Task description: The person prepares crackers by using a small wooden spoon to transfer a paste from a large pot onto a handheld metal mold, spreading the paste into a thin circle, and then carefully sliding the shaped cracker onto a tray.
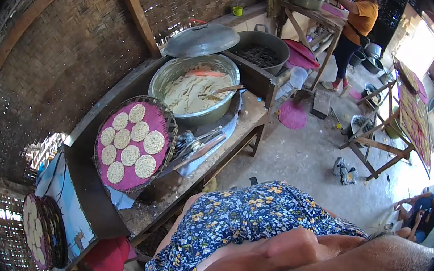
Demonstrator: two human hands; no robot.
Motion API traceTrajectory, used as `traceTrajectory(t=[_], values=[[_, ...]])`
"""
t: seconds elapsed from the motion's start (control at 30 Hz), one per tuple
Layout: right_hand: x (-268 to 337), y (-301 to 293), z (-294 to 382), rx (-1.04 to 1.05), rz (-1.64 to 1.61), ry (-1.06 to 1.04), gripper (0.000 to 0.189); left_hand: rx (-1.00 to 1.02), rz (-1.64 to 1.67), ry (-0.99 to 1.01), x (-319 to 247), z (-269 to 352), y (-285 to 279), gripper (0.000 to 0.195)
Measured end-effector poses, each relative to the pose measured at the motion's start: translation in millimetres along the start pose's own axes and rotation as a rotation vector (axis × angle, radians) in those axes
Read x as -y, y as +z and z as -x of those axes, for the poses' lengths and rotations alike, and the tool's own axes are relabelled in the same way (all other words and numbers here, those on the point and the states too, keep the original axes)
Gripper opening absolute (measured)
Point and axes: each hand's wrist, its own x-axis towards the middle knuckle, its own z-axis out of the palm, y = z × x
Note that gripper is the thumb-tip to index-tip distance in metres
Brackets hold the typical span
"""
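Neither of my hands can be made out; bare skin fills the lower edge, below my blue floral clothing [250,212]. Before me on a wooden bench [152,215], a round woven tray [173,130] holds a pink mat [147,119] with several pale, round, flat pieces [129,155]. Beside it stands a large metal basin [199,117] of pale, thick dough or batter [192,94]. A red utensil [205,73] and a wooden-handled tool [229,88] rest in the basin. A metal lid [202,41] leans over its back rim. Utensils [202,151] lie on cloth in front.
A dark pan [272,59] stands behind the basin. Stacked round trays [55,230] are at left. A person in orange [362,18] works at a raised table [317,13]. Right are a slanted drying rack [413,113] and a seated person [419,217]. A pink mat [293,114] lies on the floor.
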Motion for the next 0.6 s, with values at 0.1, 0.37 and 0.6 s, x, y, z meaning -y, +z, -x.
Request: traceTrajectory(t=[0.1,0.37,0.6], values=[[0.1,-0.1,-5.2,0.021,0.006,-0.007,0.019,0.027,-0.055,0.027,-0.1,-2.6,-3.8,0.007],[2.6,-6.5,-13.4,0.105,-0.031,-0.007,0.019,0.214,-0.272,0.102,-2.8,-17.2,-19.1,0.006],[-65.7,30.7,-21.1,0.124,-0.649,0.269,0.021,0.196,-0.255,0.275,-18.1,-28.7,-12.8,0.018]])
